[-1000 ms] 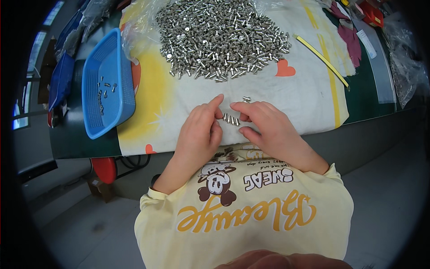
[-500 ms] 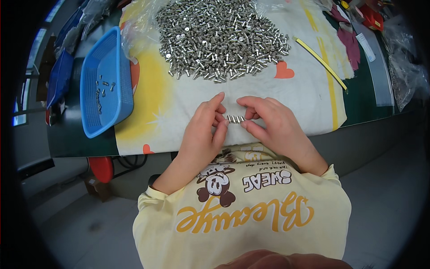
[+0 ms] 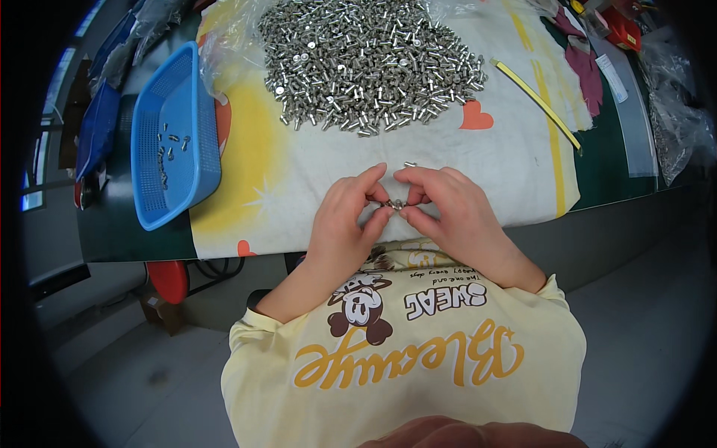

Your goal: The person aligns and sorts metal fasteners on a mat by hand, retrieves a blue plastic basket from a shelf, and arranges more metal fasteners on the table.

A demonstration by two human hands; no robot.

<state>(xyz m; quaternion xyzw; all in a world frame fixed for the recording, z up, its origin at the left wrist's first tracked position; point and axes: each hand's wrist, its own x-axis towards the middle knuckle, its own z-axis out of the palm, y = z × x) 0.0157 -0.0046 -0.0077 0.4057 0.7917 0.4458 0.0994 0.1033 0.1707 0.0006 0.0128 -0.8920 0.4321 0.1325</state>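
Note:
Close to the table's near edge, my left hand (image 3: pixel 345 213) and my right hand (image 3: pixel 454 203) meet fingertip to fingertip. Thumbs and index fingers of both are closed around a short cluster of small silver screws (image 3: pixel 395 204). How many screws are in the pinch I cannot tell, since the fingertips cover part of them. Just beyond my right index finger a single screw (image 3: pixel 410 164) lies on the pale cloth (image 3: pixel 299 175). Farther back rises a large heap of the same shiny flat-headed screws (image 3: pixel 366 71).
To the left stands a blue plastic basket (image 3: pixel 205 160) with several screws inside. A yellow strip (image 3: pixel 538 104) lies slanting on the right of the cloth. Clear plastic bags (image 3: pixel 231 56) lie left of the heap; maroon fabric (image 3: pixel 584 75) lies at the far right.
My fingertips have closed in on the row of screws, which is now bunched between them. One screw now shows apart, beyond my right index finger.

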